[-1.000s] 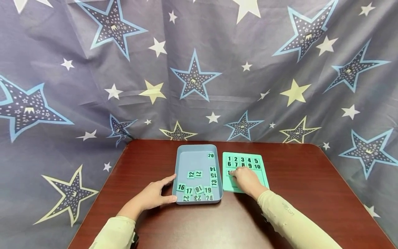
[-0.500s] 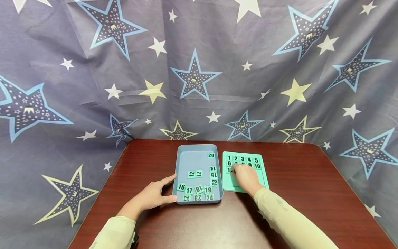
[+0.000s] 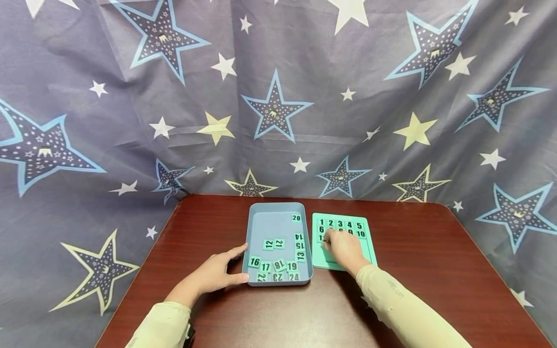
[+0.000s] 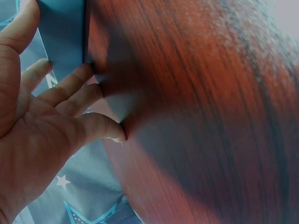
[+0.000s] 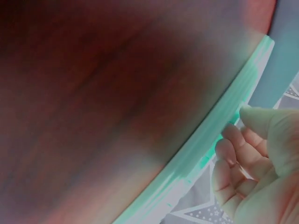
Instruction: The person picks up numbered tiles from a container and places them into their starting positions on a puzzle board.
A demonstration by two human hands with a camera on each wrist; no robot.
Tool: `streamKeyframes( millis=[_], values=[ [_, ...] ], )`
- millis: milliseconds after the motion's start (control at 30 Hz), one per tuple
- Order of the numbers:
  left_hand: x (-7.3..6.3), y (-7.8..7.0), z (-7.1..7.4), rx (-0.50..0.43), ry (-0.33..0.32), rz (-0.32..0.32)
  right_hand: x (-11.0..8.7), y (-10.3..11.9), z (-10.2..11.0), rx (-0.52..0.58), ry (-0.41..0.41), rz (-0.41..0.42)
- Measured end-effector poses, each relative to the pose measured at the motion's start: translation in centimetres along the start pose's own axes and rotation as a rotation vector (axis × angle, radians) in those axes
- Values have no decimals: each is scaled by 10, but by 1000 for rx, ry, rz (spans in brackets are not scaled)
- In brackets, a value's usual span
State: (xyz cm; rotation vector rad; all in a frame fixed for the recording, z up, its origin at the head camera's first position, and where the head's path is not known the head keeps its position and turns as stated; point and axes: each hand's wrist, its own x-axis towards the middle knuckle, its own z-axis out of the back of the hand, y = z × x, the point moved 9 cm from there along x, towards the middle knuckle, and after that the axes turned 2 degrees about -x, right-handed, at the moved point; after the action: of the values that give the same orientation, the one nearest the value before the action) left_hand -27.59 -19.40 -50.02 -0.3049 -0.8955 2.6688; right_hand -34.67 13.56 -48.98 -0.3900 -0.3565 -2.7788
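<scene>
In the head view, my right hand (image 3: pixel 345 249) bends over a green number puzzle board (image 3: pixel 321 261). Its curled fingers are at the left end of the third row, on a number tile (image 3: pixel 320 238) whose first digit is 1; the rest of the tile is covered. The right wrist view shows the thumb (image 5: pixel 258 120) and bent fingers close to the board, with the contact itself hidden. My left hand (image 3: pixel 212 273) touches the left side of a blue-grey tray (image 3: pixel 249 224), thumb and fingers spread apart. Several loose number tiles, such as 16 (image 3: pixel 255 261) and 20 (image 3: pixel 296 218), lie in the tray.
Tray and board stand side by side on a dark red-brown wooden table (image 3: pixel 413 270). A grey curtain (image 3: pixel 278 159) with stars hangs behind the table's far edge. Rows 1 to 5 and 6 to 10 sit on the board, partly covered by the hand.
The tile under my right fingers has shifted slightly up the board towards the second row, and the right hand has moved with it. My left hand stays at the tray.
</scene>
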Motion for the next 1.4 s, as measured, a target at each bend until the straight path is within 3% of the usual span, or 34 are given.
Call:
streamKeyframes(
  millis=[367,600,800,1000,1400],
  values=[
    [0,0,0,-2,4,6,-18,8,18,80,-16,5],
    [1,-1,2,11,-5,-3,-26,36,36,142,-25,94],
    [1,-1,1,14,-2,-6,-24,76,46,182,2,212],
    [0,-1,0,10,-1,5,-18,116,43,171,81,326],
    [1,0,-1,5,4,-4,8,161,6,26,305,372]
  ],
)
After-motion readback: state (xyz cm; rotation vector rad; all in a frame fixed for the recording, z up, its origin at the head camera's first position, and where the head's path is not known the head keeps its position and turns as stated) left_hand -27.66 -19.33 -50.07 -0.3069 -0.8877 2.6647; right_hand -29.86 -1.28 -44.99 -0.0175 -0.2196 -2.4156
